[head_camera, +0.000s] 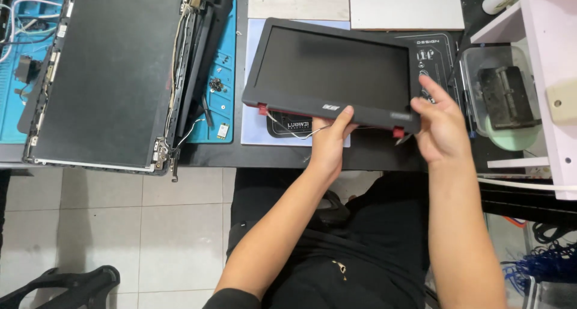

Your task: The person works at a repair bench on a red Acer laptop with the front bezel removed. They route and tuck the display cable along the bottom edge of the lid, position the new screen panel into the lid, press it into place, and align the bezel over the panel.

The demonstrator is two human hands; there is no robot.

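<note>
I hold a black laptop screen assembly with its bezel, tilted above the black desk. My left hand grips its near bottom edge from below, thumb on the bezel. My right hand grips the near right corner, fingers spread up along the side. Small red hinge pieces show at the bottom corners, and a thin white cable dangles beneath the panel.
A dismantled laptop lid with a bare panel and loose wires lies at left on a blue repair mat. Small screws rest on that mat. A clear container with a dark part stands at right beside a pink shelf.
</note>
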